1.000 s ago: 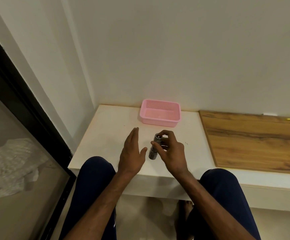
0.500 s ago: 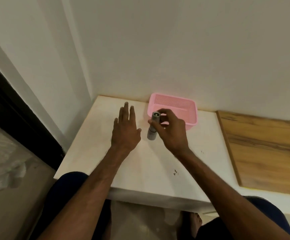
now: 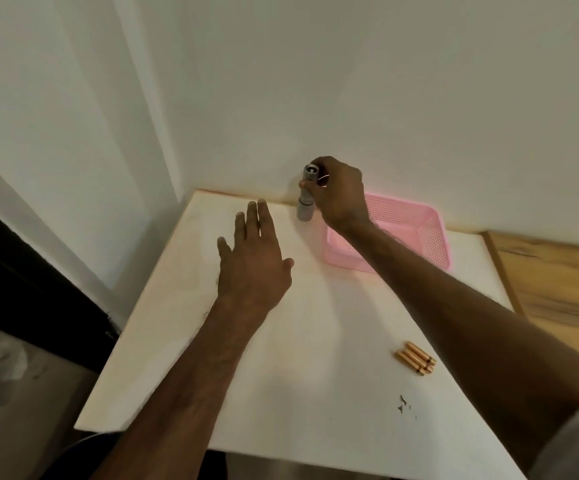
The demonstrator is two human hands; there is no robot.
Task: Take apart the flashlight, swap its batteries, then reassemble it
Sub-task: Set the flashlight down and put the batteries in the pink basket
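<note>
A grey metal flashlight point(image 3: 306, 202) stands upright near the back edge of the white table point(image 3: 281, 358), close to the wall. My right hand point(image 3: 341, 194) grips its upper part with curled fingers and thumb. My left hand point(image 3: 251, 258) hovers flat over the table to the left of the flashlight, fingers straight, holding nothing. Several gold-coloured batteries point(image 3: 415, 358) lie side by side on the table at the right, next to my right forearm.
A pink mesh basket point(image 3: 419, 233) sits at the back right of the table, partly behind my right wrist. A wooden board point(image 3: 558, 282) adjoins the table on the right. The wall runs behind; a dark frame lies at left.
My right hand has carried the flashlight away from me toward the wall at the back of the table. My left hand has reached forward too. The view tilted down, and the batteries now show.
</note>
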